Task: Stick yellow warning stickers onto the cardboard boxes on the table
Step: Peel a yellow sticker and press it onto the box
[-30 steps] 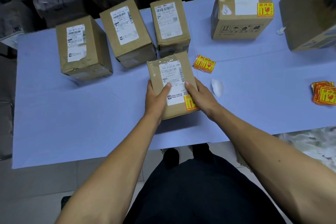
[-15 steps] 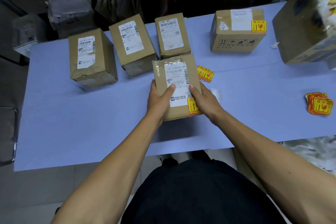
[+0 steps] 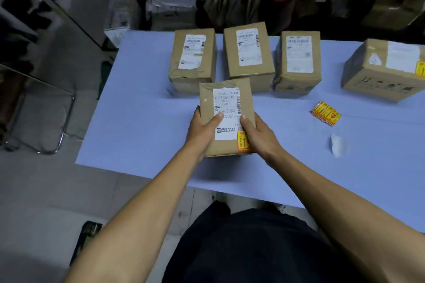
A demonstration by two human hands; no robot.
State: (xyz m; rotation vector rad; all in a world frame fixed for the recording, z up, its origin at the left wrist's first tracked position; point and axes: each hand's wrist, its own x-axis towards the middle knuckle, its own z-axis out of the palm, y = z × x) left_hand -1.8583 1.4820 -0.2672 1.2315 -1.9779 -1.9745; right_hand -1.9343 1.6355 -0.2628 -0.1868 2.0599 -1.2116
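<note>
Both hands, the left hand (image 3: 202, 130) and right hand (image 3: 257, 135), grip the stickered box (image 3: 226, 117) by its sides just before the row of unstickered boxes (image 3: 249, 53) on the counter (image 3: 142, 103); the right palm covering the yellow warning sticker (image 3: 242, 143) risks lifting or creasing it.

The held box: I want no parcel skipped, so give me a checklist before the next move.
1. Sticker on held box: ok.
2. Left hand and right hand gripping it: ok.
3. Sticker pressed flat: cannot tell, the right hand covers part.
4. Three back boxes stickered: not ok, none visible.
5. Right-hand box stickered: ok.
6. Spare stickers on table: ok.
</note>
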